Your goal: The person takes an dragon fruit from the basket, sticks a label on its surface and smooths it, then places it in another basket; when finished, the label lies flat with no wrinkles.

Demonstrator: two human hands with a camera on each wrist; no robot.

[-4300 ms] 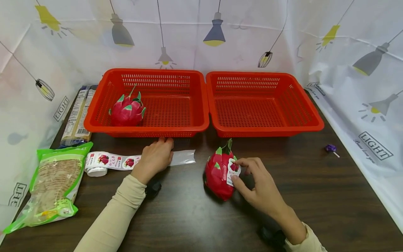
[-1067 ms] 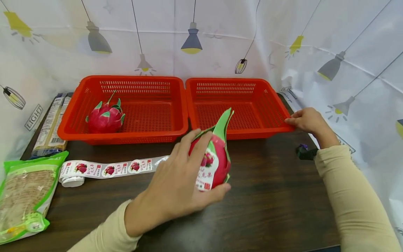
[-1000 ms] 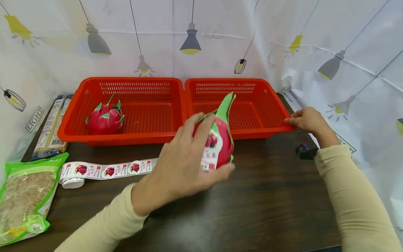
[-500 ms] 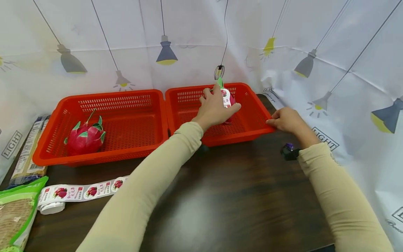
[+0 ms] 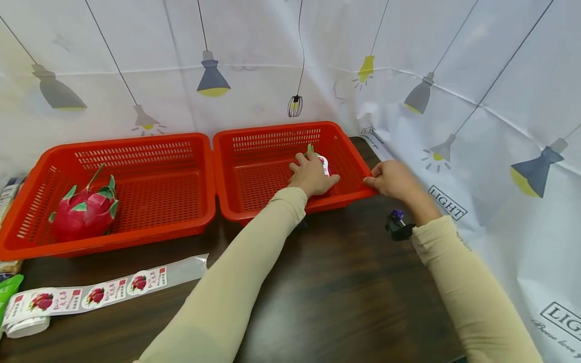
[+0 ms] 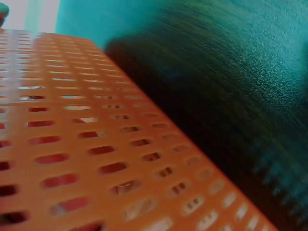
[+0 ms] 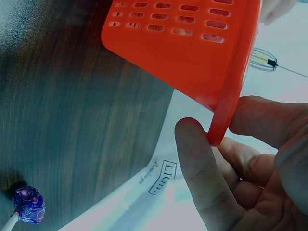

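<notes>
My left hand (image 5: 310,176) reaches down inside the right red basket (image 5: 236,214) and holds a dragon fruit (image 5: 329,170). A white sticker (image 5: 324,162) shows on that fruit; most of the rest is hidden behind the hand. In the left wrist view, the slotted basket wall (image 6: 96,154) fills much of the picture. My right hand (image 5: 391,179) pinches the right basket's front right corner, thumb on one side of the rim (image 7: 231,82) and fingers on the other. A second dragon fruit (image 5: 85,212) with green scales sits in the left red basket (image 5: 131,237).
A roll of dragon fruit stickers (image 5: 91,297) lies partly unrolled on the dark table (image 5: 345,287) at left. A purple-wrapped lollipop (image 7: 29,204) lies below the right wrist. A green-edged bag (image 5: 9,290) shows at the left edge. A printed curtain (image 5: 263,45) stands behind the baskets.
My left hand has carried the stickered dragon fruit from over the table into the right basket and lowered it. My right hand has stayed at the basket's corner this past second. The head view turned right.
</notes>
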